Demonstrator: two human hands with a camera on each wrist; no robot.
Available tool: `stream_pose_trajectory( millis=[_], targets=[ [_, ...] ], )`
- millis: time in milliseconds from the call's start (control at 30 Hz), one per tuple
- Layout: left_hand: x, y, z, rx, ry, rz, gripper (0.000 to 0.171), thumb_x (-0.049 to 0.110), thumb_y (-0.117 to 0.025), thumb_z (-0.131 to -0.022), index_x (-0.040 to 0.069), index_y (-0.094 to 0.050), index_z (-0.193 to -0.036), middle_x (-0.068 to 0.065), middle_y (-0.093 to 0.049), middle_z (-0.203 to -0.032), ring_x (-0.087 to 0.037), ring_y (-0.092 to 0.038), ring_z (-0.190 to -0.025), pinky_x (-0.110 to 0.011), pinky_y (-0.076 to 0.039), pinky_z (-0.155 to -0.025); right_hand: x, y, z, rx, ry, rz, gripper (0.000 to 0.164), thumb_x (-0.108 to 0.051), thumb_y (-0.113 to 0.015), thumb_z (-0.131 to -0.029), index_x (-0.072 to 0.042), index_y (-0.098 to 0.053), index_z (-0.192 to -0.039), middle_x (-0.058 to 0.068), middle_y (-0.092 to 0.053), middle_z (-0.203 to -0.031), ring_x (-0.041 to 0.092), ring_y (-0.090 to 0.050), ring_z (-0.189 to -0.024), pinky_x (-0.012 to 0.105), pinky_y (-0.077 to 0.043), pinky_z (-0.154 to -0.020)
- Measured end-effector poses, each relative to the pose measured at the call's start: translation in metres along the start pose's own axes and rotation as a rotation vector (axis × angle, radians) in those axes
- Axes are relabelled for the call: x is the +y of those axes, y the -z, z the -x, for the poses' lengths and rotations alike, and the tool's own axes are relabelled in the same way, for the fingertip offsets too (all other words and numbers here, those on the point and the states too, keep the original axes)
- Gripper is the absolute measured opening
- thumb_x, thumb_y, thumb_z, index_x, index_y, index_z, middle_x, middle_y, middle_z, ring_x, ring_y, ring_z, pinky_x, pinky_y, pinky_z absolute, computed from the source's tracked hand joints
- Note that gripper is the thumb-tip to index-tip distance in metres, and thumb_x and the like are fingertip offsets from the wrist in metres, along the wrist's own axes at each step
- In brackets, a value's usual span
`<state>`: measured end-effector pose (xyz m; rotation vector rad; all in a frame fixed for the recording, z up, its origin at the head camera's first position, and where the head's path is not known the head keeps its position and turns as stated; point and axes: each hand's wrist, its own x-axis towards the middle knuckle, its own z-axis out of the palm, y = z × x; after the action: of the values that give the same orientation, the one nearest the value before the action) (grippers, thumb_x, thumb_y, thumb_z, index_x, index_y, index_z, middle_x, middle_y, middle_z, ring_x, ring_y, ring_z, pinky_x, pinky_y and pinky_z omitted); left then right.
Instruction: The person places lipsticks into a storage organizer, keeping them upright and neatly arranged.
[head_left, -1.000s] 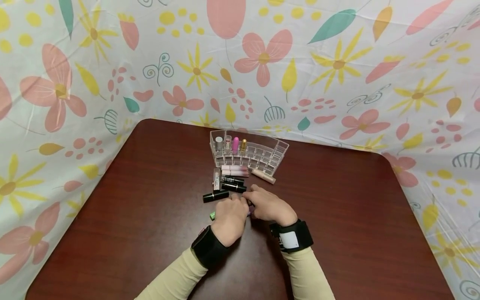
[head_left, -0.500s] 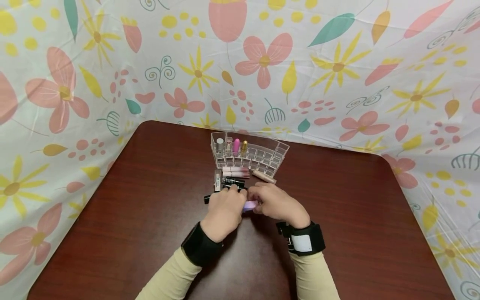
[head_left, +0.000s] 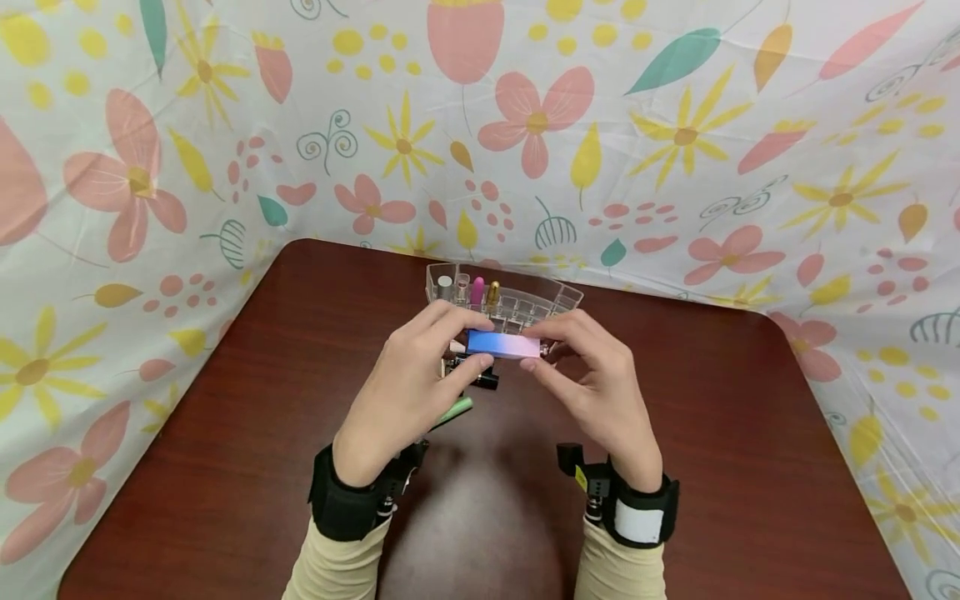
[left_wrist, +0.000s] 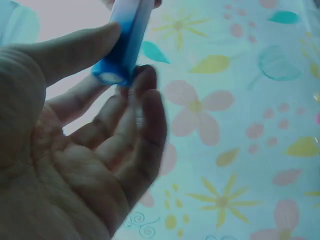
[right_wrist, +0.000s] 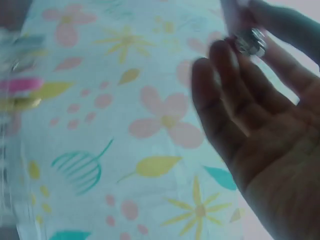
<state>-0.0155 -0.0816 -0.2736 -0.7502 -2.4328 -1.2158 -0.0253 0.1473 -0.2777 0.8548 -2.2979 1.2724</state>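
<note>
Fingers and thumb of the left hand [head_left: 397, 379] at nine o'clock and of the right hand [head_left: 603, 387] at three are pinched on the ends of a blue-to-pink tube [head_left: 504, 344], which is held above the brown table [head_left: 225, 417], a clear organizer [head_left: 525, 307] being seen at twelve o'clock and a green tube [head_left: 454, 410] at seven.

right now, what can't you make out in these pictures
- Clear organizer, head view: much of its front is hidden behind the left hand, right hand and blue-and-pink tube.
- Green tube, head view: partly covered by the left hand.
- Blue-and-pink tube, left wrist view: its pink end is cut off by the top edge.
- Organizer slots, right wrist view: blurred and cut off by the left edge.
</note>
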Motion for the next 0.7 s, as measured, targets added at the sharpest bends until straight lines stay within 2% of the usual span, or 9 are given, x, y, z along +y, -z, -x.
stream_pose_trajectory(
  millis=[100,200,433,700],
  targets=[
    [0.0032,0.0028,-0.0013,0.05,-0.058,0.094,0.03,0.017,-0.076,-0.092,0.011,-0.067,-0.12,0.001,-0.062,-0.111,-0.009,-0.061,-0.095,-0.023,-0.056,-0.078,-0.0075,-0.0006,-0.0017,0.108,0.026,-0.093,0.035,0.011,-0.08,-0.079,-0.003,-0.073,-0.11,0.008,-0.068,-0.102,0.012,-0.064,-0.093,0.021,-0.056,-0.079],
    [0.0021,0.0031,-0.0026,0.059,-0.092,0.122,0.031,0.017,-0.076,-0.093,0.01,-0.067,-0.122,0.001,-0.063,-0.111,-0.008,-0.061,-0.093,-0.021,-0.054,-0.075,-0.0107,-0.0011,-0.0016,0.154,0.041,-0.139,0.035,0.014,-0.079,-0.078,0.0,-0.073,-0.11,0.011,-0.067,-0.102,0.013,-0.064,-0.094,0.021,-0.057,-0.081],
    [-0.0054,0.0059,-0.0006,0.04,-0.075,0.124,0.03,0.016,-0.076,-0.092,0.012,-0.068,-0.121,0.003,-0.063,-0.112,-0.007,-0.06,-0.096,-0.022,-0.056,-0.079,-0.0075,-0.0058,-0.0032,0.13,0.014,-0.163,0.038,0.016,-0.078,-0.077,-0.001,-0.073,-0.11,0.01,-0.067,-0.103,0.014,-0.065,-0.096,0.021,-0.058,-0.082],
    [-0.0059,0.0055,-0.0008,0.059,-0.09,0.127,0.03,0.015,-0.075,-0.093,0.013,-0.069,-0.123,0.002,-0.064,-0.117,-0.006,-0.062,-0.096,-0.021,-0.055,-0.076,-0.0071,-0.0072,-0.0024,0.115,-0.004,-0.188,0.038,0.018,-0.077,-0.078,0.0,-0.072,-0.111,0.012,-0.066,-0.105,0.014,-0.066,-0.096,0.022,-0.059,-0.081]
  ],
)
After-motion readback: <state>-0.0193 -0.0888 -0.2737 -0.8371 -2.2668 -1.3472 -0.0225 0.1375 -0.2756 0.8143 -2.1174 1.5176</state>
